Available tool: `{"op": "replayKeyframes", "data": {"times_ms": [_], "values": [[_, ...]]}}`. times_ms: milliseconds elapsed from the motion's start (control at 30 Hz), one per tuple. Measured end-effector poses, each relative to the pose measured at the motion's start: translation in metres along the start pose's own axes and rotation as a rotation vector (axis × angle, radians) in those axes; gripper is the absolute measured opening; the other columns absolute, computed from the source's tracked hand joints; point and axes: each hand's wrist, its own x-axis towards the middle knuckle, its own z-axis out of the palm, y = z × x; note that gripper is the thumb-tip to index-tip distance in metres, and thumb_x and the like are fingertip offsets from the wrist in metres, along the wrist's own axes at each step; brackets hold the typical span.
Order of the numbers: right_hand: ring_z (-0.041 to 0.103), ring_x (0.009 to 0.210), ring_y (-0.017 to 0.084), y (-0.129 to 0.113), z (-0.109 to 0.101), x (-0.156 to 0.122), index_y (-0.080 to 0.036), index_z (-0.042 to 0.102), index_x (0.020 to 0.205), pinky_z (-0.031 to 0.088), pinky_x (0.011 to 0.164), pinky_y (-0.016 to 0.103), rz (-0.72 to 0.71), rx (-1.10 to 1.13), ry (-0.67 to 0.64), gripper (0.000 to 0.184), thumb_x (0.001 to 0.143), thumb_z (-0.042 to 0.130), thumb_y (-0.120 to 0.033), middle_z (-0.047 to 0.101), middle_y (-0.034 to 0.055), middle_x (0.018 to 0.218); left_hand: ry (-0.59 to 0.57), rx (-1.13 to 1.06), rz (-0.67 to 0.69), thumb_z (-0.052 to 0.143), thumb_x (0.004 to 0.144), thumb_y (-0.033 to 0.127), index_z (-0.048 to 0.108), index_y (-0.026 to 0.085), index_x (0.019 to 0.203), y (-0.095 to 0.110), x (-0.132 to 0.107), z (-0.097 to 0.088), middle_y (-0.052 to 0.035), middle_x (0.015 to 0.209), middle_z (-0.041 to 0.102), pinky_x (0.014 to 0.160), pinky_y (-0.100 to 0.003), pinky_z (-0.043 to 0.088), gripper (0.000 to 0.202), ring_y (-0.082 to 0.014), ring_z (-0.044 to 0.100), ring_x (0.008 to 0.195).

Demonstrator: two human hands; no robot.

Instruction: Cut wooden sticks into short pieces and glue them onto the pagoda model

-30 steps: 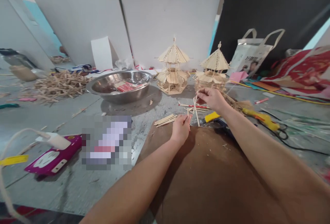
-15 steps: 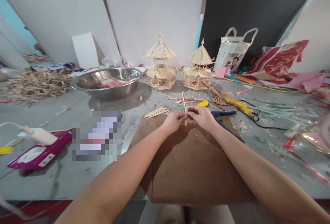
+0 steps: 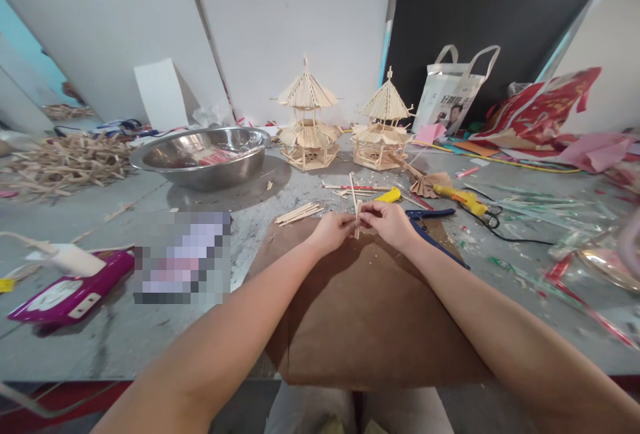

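Observation:
My left hand (image 3: 333,230) and my right hand (image 3: 387,222) meet above the far edge of a brown cardboard sheet (image 3: 370,314). Both pinch a small bundle of thin wooden sticks (image 3: 356,211), which stands nearly upright between the fingertips. A few loose sticks (image 3: 299,213) lie just left of my left hand. Behind stand two finished stick pagodas, one (image 3: 307,117) on the left and one (image 3: 383,124) on the right.
A steel bowl (image 3: 200,161) sits back left beside a heap of wood offcuts (image 3: 65,164). A pink phone (image 3: 65,291) with a charger lies near left. A yellow glue gun (image 3: 457,197), blue pliers (image 3: 433,215), a tote bag (image 3: 453,97) and red wrapping clutter the right.
My right hand has come down from near the right pagoda to join my left hand at the cardboard's edge. The sticks are now held by both hands. The view has shifted right.

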Motion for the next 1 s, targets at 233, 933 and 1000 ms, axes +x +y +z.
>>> {"op": "replayKeyframes", "data": {"times_ms": [233,933,1000], "values": [[0.051,0.054,0.010,0.002,0.000,0.000,-0.013,0.060,0.074,0.043,0.056,0.024,-0.007,0.015,-0.013,0.017,0.065,0.052,-0.025,0.059,0.0014,0.063,-0.030,-0.055,-0.034,0.039,0.075,0.041,0.057,0.013,0.064,-0.001,0.000,0.001,0.0001,0.055,0.057,0.052,-0.018,0.038,0.035,-0.0093,0.051,0.052],[0.053,0.056,0.009,0.003,-0.003,-0.001,-0.012,0.059,0.076,0.043,0.056,0.022,-0.047,-0.017,-0.060,0.019,0.067,0.051,-0.027,0.061,0.0013,0.067,0.046,0.141,0.032,0.039,0.076,0.031,0.057,0.015,0.060,0.011,-0.006,0.004,0.0008,0.054,0.055,0.052,-0.018,0.033,0.029,-0.0082,0.047,0.052],[0.054,0.057,0.010,0.002,-0.003,-0.002,-0.013,0.059,0.076,0.042,0.057,0.022,-0.070,-0.080,-0.046,0.018,0.068,0.050,-0.027,0.061,0.0018,0.067,0.044,0.181,0.039,0.037,0.077,0.030,0.057,0.014,0.061,0.013,-0.005,0.002,0.0000,0.055,0.056,0.053,-0.018,0.033,0.030,-0.0084,0.047,0.052]]}}
